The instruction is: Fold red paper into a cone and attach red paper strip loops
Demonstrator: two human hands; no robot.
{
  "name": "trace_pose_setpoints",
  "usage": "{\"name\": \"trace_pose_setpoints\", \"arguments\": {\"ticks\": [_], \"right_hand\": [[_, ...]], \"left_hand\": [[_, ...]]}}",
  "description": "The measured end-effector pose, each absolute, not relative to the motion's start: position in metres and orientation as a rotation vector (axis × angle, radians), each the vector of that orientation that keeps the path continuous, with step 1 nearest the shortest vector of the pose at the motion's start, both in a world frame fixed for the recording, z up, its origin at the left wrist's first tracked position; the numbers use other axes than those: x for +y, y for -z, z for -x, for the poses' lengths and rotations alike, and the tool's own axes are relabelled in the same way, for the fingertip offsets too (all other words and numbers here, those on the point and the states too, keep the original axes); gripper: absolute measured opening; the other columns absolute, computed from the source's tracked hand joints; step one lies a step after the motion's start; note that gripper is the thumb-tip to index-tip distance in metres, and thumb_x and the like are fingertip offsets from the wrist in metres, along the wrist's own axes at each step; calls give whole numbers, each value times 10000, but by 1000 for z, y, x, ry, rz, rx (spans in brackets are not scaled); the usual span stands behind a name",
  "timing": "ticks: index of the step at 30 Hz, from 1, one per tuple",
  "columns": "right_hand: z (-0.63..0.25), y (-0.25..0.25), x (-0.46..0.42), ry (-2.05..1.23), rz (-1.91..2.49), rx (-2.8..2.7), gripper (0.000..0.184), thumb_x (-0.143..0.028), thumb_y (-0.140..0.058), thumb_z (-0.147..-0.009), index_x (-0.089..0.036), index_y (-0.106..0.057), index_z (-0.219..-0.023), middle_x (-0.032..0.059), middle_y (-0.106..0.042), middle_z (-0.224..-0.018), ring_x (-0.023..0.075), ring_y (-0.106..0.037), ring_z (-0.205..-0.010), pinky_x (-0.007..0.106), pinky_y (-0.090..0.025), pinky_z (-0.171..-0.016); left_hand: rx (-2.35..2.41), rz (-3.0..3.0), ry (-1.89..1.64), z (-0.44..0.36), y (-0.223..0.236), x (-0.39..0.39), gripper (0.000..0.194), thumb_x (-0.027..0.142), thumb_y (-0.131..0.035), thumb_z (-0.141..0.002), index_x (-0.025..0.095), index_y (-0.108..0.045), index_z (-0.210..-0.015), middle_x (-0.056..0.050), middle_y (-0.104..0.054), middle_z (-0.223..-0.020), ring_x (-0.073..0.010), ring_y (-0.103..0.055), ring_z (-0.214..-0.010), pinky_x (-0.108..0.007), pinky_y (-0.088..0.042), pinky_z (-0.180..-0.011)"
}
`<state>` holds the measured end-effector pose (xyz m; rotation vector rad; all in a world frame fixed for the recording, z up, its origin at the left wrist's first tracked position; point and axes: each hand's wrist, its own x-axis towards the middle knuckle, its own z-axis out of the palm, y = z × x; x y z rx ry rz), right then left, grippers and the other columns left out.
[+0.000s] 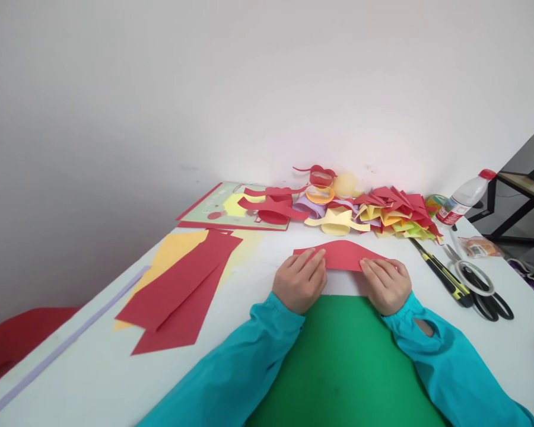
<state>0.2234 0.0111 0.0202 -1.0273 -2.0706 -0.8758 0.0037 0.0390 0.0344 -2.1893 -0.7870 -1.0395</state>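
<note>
A strip of red paper [342,256] is held between my two hands, its middle bowed upward. My left hand [301,279] grips the left end, fingers curled over the paper. At the right end, my right hand [386,284] has its fingers closed on the same sheet. Both thumbs are hidden from view. Below the hands a green mat [342,356] covers the near part of the white table. Just beyond the strip stand folded paper shapes, among them a pale yellow crown-like band [337,222].
Red sheets [178,284] overlap yellow paper [160,261] at left, beside a lilac strip [66,344]. A book [222,207] lies at the back. Rightward are a pleated paper pile [396,210], a bottle [465,198], a utility knife [445,276], scissors [485,290] and a tape roll [489,283].
</note>
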Motion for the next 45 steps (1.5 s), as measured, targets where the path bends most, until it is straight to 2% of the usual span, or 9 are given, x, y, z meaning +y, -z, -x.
{"name": "trace_pose_setpoints", "arguments": {"ticks": [6,13,25,32,36,39,45], "right_hand": [[-232,-21,14,920,1031,-2030,388,-66,-482,-747,-135,-554,-1122,67,-694,-952,187,-606,-858,339,-401,-754],[-241,-24,19,977,1096,-1942,358,-44,-516,-718,-156,-581,-1051,49,-710,-890,169,-631,-780,310,-400,-725],[-245,-19,21,942,1119,-1919,427,-36,-526,-712,-173,-552,-1115,48,-708,-901,171,-640,-795,310,-396,-725],[-259,-18,27,978,1180,-1785,241,-75,-563,-740,-145,-630,-961,81,-713,-816,170,-643,-702,299,-407,-653],[-243,-20,21,883,1155,-1903,274,-73,-559,-749,-143,-606,-1010,68,-712,-846,178,-639,-749,315,-410,-683],[-223,-22,13,813,1068,-1985,313,-67,-561,-743,-138,-583,-1048,68,-708,-879,187,-632,-798,327,-417,-706],[-204,-24,3,761,986,-2064,293,-101,-600,-753,-126,-586,-1044,68,-702,-915,194,-623,-828,353,-428,-757]], "left_hand": [[-812,2155,1004,1,-34,44,158,141,-521,-775,132,-634,-884,-110,-676,-1004,-235,-622,-907,-339,-484,-643],[-905,2076,990,15,-34,55,142,147,-520,-770,129,-634,-853,-108,-683,-983,-234,-631,-879,-330,-474,-627],[-966,1960,1039,25,-36,64,81,125,-537,-754,143,-617,-756,-100,-700,-928,-216,-654,-794,-313,-458,-596],[-1071,1905,1145,34,-36,67,131,97,-545,-726,159,-564,-613,-92,-708,-874,-214,-659,-718,-307,-468,-559],[-944,2050,1192,16,-38,51,34,160,-583,-731,137,-606,-722,-127,-689,-948,-241,-647,-830,-336,-495,-650],[-810,2211,1141,-4,-35,37,186,263,-582,-761,121,-623,-875,-131,-675,-1000,-251,-625,-910,-362,-499,-713],[-712,2256,1094,-22,-25,27,173,82,-514,-779,133,-633,-894,-82,-693,-963,-213,-635,-879,-337,-501,-698]]}}
